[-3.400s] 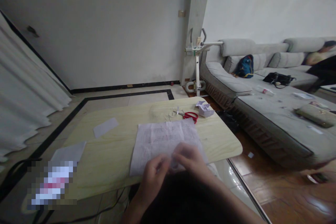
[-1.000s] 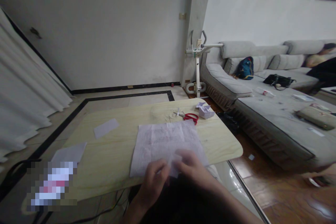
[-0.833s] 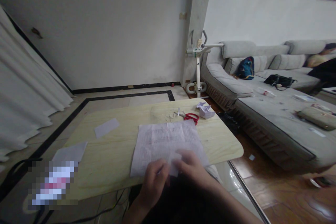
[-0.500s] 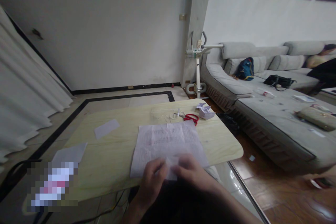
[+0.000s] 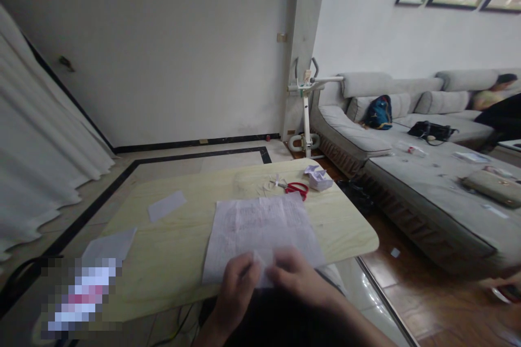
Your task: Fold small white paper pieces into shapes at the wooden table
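My left hand [image 5: 241,281] and my right hand [image 5: 293,275] are close together at the near edge of the table. Pinched between their fingers is a small piece of white paper [image 5: 264,259], whose exact shape I cannot make out. Under and beyond the hands lies a large creased sheet of printed paper [image 5: 260,222]. Past its far edge rest red-handled scissors [image 5: 297,190], with thin pale strips [image 5: 266,186] beside the blades. To the right of the scissors stands a folded paper shape [image 5: 320,180].
The pale wooden table [image 5: 345,227] has a white slip [image 5: 166,206] and another paper [image 5: 109,244] on its left side. A grey sofa [image 5: 427,200] with bags stands to the right, where a person [image 5: 490,96] sits. A white exercise machine [image 5: 306,114] stands behind.
The whole view has shifted slightly, so things appear a little lower. My right hand was blurred by motion and is now somewhat clearer, still beside my left hand at the small paper.
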Motion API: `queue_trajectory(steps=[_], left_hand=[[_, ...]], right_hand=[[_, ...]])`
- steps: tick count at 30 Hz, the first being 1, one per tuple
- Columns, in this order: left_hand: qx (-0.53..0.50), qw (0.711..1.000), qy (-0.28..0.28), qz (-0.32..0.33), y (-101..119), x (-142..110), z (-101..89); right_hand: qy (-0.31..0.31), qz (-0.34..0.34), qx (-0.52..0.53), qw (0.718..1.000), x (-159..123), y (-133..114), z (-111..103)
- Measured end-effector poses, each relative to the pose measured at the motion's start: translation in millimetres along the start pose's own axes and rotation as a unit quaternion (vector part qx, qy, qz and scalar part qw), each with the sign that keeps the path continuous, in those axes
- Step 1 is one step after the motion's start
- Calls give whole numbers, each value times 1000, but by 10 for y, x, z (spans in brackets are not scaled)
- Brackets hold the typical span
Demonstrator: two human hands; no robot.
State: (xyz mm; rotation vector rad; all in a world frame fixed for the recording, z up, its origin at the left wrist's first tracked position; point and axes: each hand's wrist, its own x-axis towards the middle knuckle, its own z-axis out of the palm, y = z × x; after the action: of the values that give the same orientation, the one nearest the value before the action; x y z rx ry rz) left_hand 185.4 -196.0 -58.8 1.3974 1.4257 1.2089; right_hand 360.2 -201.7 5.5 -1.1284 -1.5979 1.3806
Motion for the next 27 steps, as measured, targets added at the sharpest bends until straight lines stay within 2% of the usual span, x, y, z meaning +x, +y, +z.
queue_trajectory(steps=[4,11,18,21,25,27], left_hand=[[0,1000,-21,-19,28,-20,2],[0,1000,2,-12,76,-41,7],[-15,998,9,-59,12,14,19],[-16,999,4,-41,32,34,6],[-4,999,-50,5,86,55,-11],[-5,999,-38,-1,87,53,-4]], right_hand=[[-18,-15,3,1000,4,-2,-6],[-27,-25,24,999,4,-21,2],[-22,-30,-3,999,22,29,-23],[-5,-31,-28,999,14,47,-21],[-3,-18,-11,1000,14,22,9],[-16,-7,5,1000,23,2,24]])
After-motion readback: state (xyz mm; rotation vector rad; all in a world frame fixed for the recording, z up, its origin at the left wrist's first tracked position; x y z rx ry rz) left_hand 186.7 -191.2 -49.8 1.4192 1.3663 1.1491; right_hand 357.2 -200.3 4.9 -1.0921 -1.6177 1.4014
